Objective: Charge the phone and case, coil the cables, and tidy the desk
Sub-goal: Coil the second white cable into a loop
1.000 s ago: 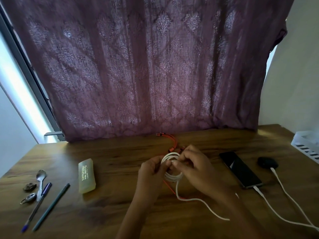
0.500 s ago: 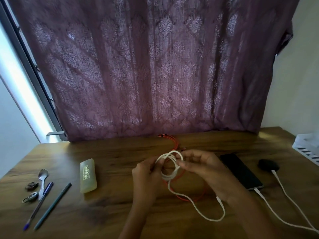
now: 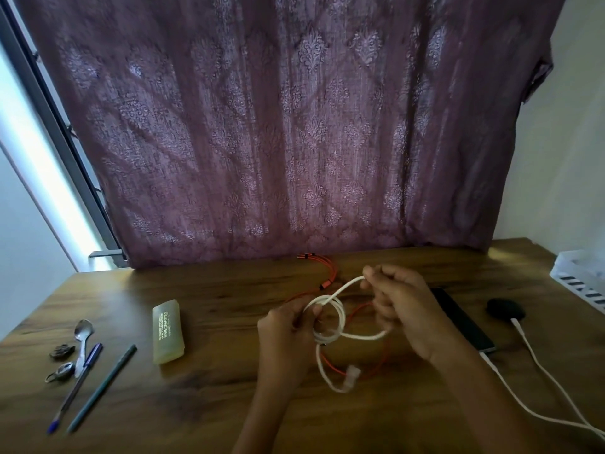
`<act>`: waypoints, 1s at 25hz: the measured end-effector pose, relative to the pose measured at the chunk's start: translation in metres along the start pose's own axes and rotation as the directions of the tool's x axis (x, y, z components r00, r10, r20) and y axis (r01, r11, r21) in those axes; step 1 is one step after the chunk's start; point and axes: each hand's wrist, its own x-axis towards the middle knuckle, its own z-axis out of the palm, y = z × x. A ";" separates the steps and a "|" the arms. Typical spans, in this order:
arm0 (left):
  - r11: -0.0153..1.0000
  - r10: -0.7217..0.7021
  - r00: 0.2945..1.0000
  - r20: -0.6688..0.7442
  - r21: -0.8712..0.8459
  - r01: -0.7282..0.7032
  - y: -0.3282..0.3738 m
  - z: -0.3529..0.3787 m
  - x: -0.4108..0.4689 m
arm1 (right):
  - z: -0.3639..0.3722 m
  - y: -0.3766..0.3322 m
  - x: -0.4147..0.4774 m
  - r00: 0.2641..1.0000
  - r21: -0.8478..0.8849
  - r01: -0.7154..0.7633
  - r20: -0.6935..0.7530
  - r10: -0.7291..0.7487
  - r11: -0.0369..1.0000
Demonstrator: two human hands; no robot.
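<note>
A white cable [image 3: 330, 322] is wound into a small coil above the middle of the wooden desk [image 3: 209, 407]. My left hand [image 3: 284, 335] pinches the coil at its left side. My right hand [image 3: 402, 309] grips a loose loop of the same cable and holds it up to the right. The cable's free end with its plug [image 3: 350, 380] dangles below the coil. An orange cable [image 3: 330, 273] lies loose on the desk beneath my hands. A black phone [image 3: 465, 322] lies to the right with a white charging cable [image 3: 510, 385] plugged in. A black case [image 3: 505, 308] sits beyond it with its own white cable [image 3: 537, 358].
At the left lie a translucent yellowish box [image 3: 167, 330], two pens [image 3: 98, 385], a spoon [image 3: 83, 335] and small metal items [image 3: 60, 362]. A white tray [image 3: 579, 280] stands at the right edge. A purple curtain [image 3: 294, 126] hangs behind the desk.
My right hand has pulled a loop of white cable up and to the right, away from the coil. The cable's free end has been drawn in toward the coil.
</note>
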 end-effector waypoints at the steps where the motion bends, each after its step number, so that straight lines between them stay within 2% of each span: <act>1: 1.000 -0.010 1.000 -0.002 -0.012 0.010 0.001 -0.001 -0.001 | -0.006 -0.002 0.001 0.999 -0.094 0.041 0.006 -0.040 0.995; 3: 0.996 -0.055 0.998 -0.019 -0.075 0.053 0.001 -0.002 0.000 | -0.015 -0.004 0.002 0.984 -0.286 0.176 0.013 -0.180 0.942; 6: 0.976 -0.146 0.988 -0.059 -0.171 0.134 0.001 0.000 0.002 | -0.023 0.007 -0.001 0.957 -0.431 0.235 -0.055 -0.286 0.871; 7: 0.972 -0.170 0.982 -0.080 -0.179 0.153 0.002 0.000 0.003 | -0.021 0.017 -0.003 0.908 -0.594 0.277 -0.095 -0.408 0.755; 8: 0.973 -0.182 0.978 -0.101 -0.165 0.164 0.002 0.001 0.004 | -0.016 0.025 -0.007 0.817 -0.766 0.319 -0.077 -0.571 0.559; 9: 0.976 -0.183 0.976 -0.118 -0.145 0.166 0.004 0.001 0.004 | -0.009 0.034 -0.012 0.689 -0.874 0.359 0.011 -0.725 0.328; 10: 0.978 -0.179 0.975 -0.133 -0.131 0.162 0.006 0.002 0.003 | -0.002 0.040 -0.016 0.575 -0.899 0.414 0.138 -0.807 0.141; 11: 0.979 -0.178 0.973 -0.144 -0.127 0.160 0.007 0.004 0.003 | 0.004 0.047 -0.020 0.512 -0.892 0.453 0.246 -0.823 0.015; 12: 0.979 -0.181 0.971 -0.154 -0.126 0.162 0.007 0.006 0.003 | 0.008 0.055 -0.022 0.490 -0.878 0.476 0.320 -0.811 -0.058; 13: 0.977 -0.188 0.970 -0.156 -0.130 0.169 0.007 0.007 0.003 | 0.011 0.062 -0.024 0.493 -0.870 0.485 0.354 -0.795 -0.086; 15: 0.968 -0.208 0.968 -0.138 -0.169 0.184 0.006 0.009 0.002 | 0.011 0.071 -0.021 0.518 -0.882 0.467 0.337 -0.786 -0.070; 17: 0.952 -0.237 0.963 -0.128 -0.228 0.204 0.004 0.008 0.002 | 0.007 0.071 -0.016 0.552 -0.879 0.475 0.257 -0.794 0.045; 19: 0.946 -0.251 0.959 -0.135 -0.244 0.213 0.001 0.005 0.003 | 0.000 0.065 -0.011 0.602 -0.818 0.506 0.108 -0.791 0.273; 21: 0.952 -0.243 0.959 -0.147 -0.228 0.206 -0.003 0.001 0.004 | -0.011 0.052 -0.008 0.671 -0.669 0.518 -0.068 -0.738 0.533; 23: 0.954 -0.248 0.953 -0.172 -0.217 0.209 -0.008 -0.003 0.005 | -0.020 0.036 -0.007 0.748 -0.489 0.465 -0.230 -0.623 0.739; 25: 0.948 -0.260 0.949 -0.179 -0.235 0.215 -0.010 -0.004 0.006 | -0.030 0.027 -0.005 0.824 -0.316 0.340 -0.354 -0.442 0.886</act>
